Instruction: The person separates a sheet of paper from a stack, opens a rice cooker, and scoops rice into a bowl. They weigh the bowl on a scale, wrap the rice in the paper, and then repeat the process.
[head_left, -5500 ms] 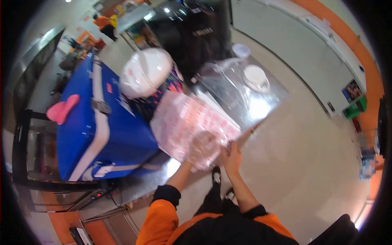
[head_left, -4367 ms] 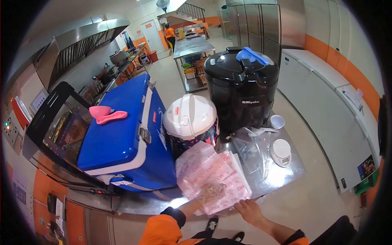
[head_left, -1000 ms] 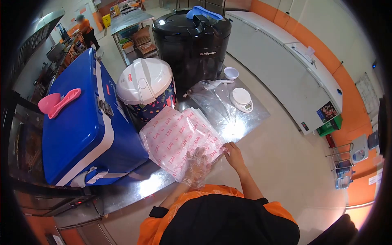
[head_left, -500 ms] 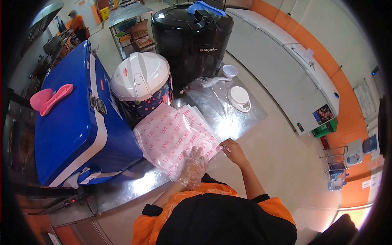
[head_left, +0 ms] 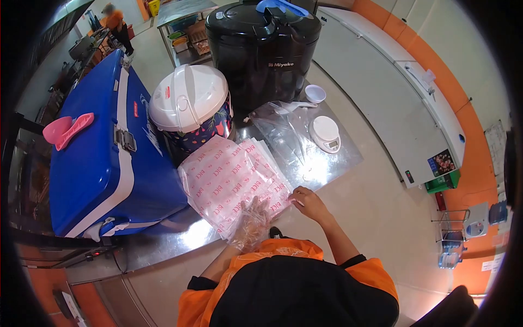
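A stack of white paper sheets with pink print (head_left: 218,177) lies on the steel table (head_left: 158,250). My left hand (head_left: 251,222), in a clear plastic glove, rests on the near edge of the stack with its fingers apart. At the right corner of the sheets is my right hand (head_left: 308,204), bare, its thumb and fingers pinched together; what they hold, if anything, is too small to make out. Beyond the stack, a clear plastic sheet (head_left: 280,128) lies on the table beside a white kitchen scale (head_left: 325,131).
A blue cooler box (head_left: 87,174) with a pink scoop (head_left: 66,131) stands left. Behind the paper are a white-lidded rice container (head_left: 189,98) and a large black Miyako cooker (head_left: 264,60). A white bowl (head_left: 315,94) sits near the scale. Another person (head_left: 115,24) stands far back left.
The view has shifted slightly, so the table items appear moved. My hands stay at the near edge and right corner of the paper. The distant person now stands more upright in view.
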Tool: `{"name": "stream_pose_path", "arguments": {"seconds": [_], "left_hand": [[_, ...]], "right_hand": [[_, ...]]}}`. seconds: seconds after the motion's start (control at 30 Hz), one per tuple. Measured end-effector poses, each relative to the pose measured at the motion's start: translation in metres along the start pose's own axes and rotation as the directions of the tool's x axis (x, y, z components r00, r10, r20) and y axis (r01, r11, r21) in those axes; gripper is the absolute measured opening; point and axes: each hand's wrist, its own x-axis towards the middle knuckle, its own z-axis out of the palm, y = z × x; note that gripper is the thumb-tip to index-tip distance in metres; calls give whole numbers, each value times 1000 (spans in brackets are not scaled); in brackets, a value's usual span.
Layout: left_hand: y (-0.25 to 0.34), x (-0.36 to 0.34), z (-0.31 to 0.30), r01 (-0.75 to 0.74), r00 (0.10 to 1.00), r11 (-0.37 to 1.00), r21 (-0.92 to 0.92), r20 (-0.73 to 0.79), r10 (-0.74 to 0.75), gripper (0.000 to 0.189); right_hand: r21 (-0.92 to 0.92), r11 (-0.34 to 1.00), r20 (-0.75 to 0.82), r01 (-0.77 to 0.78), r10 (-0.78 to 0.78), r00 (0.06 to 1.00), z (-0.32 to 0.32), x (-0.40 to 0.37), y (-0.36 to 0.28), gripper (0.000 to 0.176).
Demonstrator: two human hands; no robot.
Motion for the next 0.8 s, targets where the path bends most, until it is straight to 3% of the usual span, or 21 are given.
{"name": "stream_pose_path", "arguments": {"seconds": [0.07, 0.13, 0.2, 0.3, 0.4, 0.43, 0.5, 0.57, 0.6, 0.63, 0.67, 0.7, 0.73, 0.8], "left_hand": [[-20, 9, 68, -75, 992, 924, -375, -121, 32, 34], [-18, 6, 56, -106, 980, 937, -334, -197, 41, 27], [-8, -6, 20, -47, 976, 991, 123, -205, 72, 25], [-13, -5, 17, -45, 997, 993, -106, -66, 38, 32], [-13, -7, 25, -31, 978, 909, -416, -198, -57, 30], [-14, -8, 26, -38, 977, 906, -422, -205, -54, 30], [-18, -10, 27, -54, 975, 901, -431, -219, -47, 32], [-16, -11, 25, -136, 937, 943, -303, -349, 22, 34], [-13, -11, 21, -151, 928, 903, -402, -373, -11, 35], [-11, -11, 18, -173, 918, 852, -495, -395, -43, 36], [-6, -11, 14, -166, 925, 678, -716, -351, -144, 35], [-7, -10, 19, -151, 931, 563, -813, -308, -195, 35], [-9, -8, 24, -138, 933, 433, -891, -263, -245, 34], [-18, -3, 47, -118, 932, 397, -910, -239, -272, 34]], "right_hand": [[-46, 998, -44, 45, -47, 998, -6, 3, -13, 20], [-62, 994, -59, 94, -98, 993, -10, 6, -22, 21], [-48, 988, -50, 148, -150, 987, -10, 8, -26, 21], [-50, 983, -118, 176, -180, 977, 2, 12, -17, 20], [231, 973, -249, 20, 39, 968, 17, 12, -22, 20], [359, 927, -279, -113, 222, 934, 23, 12, -28, 20], [603, 729, -258, -325, 563, 785, 36, 9, -43, 22], [812, 484, -50, -327, 616, 786, 53, 3, -44, 26], [882, 337, 57, -328, 616, 785, 58, 1, -45, 28], [877, 324, 97, -356, 605, 791, 61, -1, -47, 29], [874, 326, 98, -361, 609, 787, 67, -3, -46, 30], [871, 327, 100, -367, 613, 783, 76, -5, -42, 30], [867, 329, 101, -373, 618, 780, 79, -4, -44, 30], [905, 240, 136, -351, 618, 774, 73, -4, -50, 29]]}}
